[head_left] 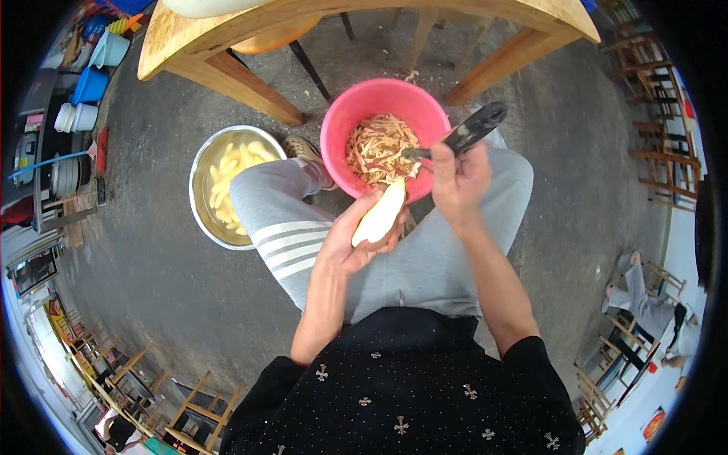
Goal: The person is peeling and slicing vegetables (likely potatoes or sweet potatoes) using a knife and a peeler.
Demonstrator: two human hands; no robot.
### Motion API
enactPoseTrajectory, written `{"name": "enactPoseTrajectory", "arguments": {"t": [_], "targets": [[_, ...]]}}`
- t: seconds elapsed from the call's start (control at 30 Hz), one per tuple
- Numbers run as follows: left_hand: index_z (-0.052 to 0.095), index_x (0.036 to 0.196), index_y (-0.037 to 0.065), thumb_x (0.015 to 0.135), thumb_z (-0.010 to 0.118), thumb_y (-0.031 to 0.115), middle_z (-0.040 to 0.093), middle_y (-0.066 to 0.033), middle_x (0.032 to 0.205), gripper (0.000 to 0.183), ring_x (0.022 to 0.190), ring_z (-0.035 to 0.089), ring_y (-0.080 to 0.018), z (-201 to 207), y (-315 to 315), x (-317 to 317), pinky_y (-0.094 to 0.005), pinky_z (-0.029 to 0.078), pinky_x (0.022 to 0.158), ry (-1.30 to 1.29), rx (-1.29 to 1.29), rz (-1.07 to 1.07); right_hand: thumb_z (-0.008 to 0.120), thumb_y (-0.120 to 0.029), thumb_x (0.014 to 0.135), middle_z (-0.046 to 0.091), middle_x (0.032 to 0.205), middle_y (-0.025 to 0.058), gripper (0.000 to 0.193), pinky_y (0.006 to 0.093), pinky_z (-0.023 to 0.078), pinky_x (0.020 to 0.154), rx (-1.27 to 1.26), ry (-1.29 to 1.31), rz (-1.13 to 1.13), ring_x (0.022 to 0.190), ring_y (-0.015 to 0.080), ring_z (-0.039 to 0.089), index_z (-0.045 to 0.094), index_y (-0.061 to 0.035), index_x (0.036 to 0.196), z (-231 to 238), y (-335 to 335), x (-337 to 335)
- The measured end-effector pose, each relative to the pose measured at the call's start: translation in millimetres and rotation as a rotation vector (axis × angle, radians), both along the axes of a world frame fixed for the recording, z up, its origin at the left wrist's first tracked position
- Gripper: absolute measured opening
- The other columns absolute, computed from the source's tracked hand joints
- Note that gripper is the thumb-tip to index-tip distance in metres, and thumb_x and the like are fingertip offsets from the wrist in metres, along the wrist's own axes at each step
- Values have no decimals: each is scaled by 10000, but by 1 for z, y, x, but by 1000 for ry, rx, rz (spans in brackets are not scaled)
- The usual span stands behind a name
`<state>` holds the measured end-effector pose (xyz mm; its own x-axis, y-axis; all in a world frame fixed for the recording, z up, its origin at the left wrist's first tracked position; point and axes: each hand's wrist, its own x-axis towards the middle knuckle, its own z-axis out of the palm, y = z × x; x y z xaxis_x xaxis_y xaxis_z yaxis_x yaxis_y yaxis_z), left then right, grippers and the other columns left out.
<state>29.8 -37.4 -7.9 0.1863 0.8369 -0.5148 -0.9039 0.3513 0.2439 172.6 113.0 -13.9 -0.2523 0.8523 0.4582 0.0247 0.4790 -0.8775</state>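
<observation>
My left hand (pixel 353 241) is wrapped round a partly peeled sweet potato (pixel 381 212). Its bare pale-yellow side faces up, and some brown skin shows at the lower edge. Closed round a black-handled peeler (pixel 479 127), my right hand (pixel 461 182) is raised to the right of the sweet potato and apart from it. The peeler's head points left, over the rim of a pink bucket (pixel 345 114) between my knees. Reddish-brown and pale peelings (pixel 379 148) lie in the bucket.
Left of my leg, a metal basin (pixel 199 208) holds several peeled pale-yellow pieces in liquid. A wooden table (pixel 250 38) stands ahead, its legs beyond the bucket. Chairs (pixel 660 152) line the right side. Blue and white buckets (pixel 91 83) stand far left.
</observation>
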Motion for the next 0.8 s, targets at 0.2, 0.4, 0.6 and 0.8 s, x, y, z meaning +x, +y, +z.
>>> {"name": "enactPoseTrajectory", "arguments": {"t": [0.2,0.4,0.6,0.8], "targets": [[642,1244,42,1116,513,406,692,-114,988,408,690,662,-191,-1,0,2,-290,499,538,40,26,71,697,-164,1070,695,983,26,172,266,528,662,-434,239,70,762,62,641,628,-9,1101,41,-30,-15],[653,1226,35,1123,498,401,726,-108,962,410,675,672,-205,-6,-1,6,-303,503,546,85,-80,115,639,-173,1103,691,981,9,175,217,503,675,-781,200,229,810,27,628,624,-6,1153,35,-55,-14],[647,1226,15,1141,446,446,710,-140,957,483,674,668,-212,-15,-14,3,-307,465,541,12,3,-14,888,-174,888,528,739,46,339,339,403,585,-388,-98,297,683,158,478,587,-45,800,12,-40,-3],[639,1221,7,1131,464,457,703,-139,969,491,648,637,-194,-22,-17,-1,-302,458,528,47,85,-89,917,-189,856,565,699,53,406,373,434,633,148,-173,453,703,243,508,543,-64,759,27,-10,-2]]}}
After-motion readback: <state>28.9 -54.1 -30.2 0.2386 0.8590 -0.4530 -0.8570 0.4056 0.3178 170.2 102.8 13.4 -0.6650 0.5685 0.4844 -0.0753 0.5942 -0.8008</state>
